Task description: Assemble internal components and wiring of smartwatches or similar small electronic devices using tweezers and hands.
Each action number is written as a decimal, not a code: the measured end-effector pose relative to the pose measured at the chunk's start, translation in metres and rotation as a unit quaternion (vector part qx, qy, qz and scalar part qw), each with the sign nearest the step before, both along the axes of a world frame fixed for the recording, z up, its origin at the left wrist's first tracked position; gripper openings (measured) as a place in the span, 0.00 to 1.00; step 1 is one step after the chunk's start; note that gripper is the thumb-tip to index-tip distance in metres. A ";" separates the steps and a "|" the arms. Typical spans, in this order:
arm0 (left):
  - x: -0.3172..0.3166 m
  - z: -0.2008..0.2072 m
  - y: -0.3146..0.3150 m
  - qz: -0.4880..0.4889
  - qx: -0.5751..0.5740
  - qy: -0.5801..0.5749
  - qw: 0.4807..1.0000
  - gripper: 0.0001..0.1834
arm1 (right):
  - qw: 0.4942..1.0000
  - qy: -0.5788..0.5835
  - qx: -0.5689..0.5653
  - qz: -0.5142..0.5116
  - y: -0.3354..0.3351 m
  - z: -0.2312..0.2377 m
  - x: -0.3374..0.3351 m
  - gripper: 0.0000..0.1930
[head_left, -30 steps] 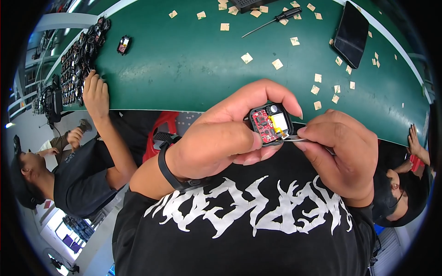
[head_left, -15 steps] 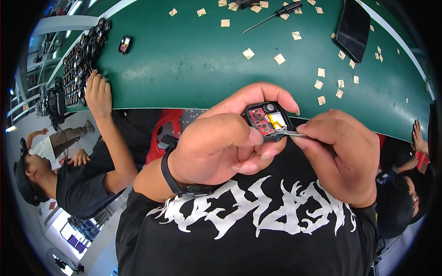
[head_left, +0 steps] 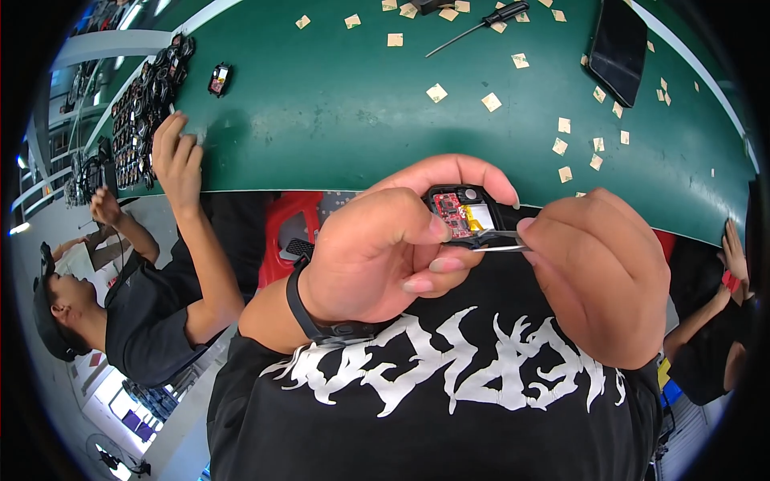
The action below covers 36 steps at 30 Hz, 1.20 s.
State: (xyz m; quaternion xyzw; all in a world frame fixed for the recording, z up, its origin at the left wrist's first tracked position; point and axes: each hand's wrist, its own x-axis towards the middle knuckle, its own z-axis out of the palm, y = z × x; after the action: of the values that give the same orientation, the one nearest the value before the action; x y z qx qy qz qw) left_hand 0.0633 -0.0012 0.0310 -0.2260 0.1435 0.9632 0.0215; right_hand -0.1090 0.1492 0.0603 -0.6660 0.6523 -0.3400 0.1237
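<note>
My left hand (head_left: 373, 252) grips an opened black watch-like case (head_left: 491, 199), its thumb on the near left edge and its fingers curled round the far side and underneath. Inside the case show a red circuit board (head_left: 451, 210), a round silver part and a pale battery (head_left: 480, 216) with yellow tape. My right hand (head_left: 605, 276) pinches metal tweezers (head_left: 507, 247) from the right. Their prongs are spread apart at the case's near edge; whether they touch anything there I cannot tell.
The green table (head_left: 337, 112) carries scattered beige square stickers (head_left: 491, 102), a black screwdriver (head_left: 481, 29) and a dark tablet-like slab (head_left: 618, 52). Another opened case (head_left: 220, 80) lies near bundled black cables and devices (head_left: 140, 120) at left. Co-workers sit on both sides.
The case has tilted and sunk slightly. My right hand has shifted, and the tweezers' prongs now look parted. The left co-worker's hand has drawn back from the device bundle; their other hand has risen.
</note>
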 end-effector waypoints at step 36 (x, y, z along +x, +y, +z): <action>-0.005 0.023 -0.001 -0.094 -0.241 -0.008 0.966 0.33 | 0.985 -0.166 -0.033 0.044 0.009 -0.010 -0.001 0.18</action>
State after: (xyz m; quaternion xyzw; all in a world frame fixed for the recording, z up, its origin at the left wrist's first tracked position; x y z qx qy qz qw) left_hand 0.0583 -0.0024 0.0545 -0.2180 0.3923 0.8917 0.0580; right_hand -0.1096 0.1585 0.0504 -0.6323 0.5809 -0.4616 0.2231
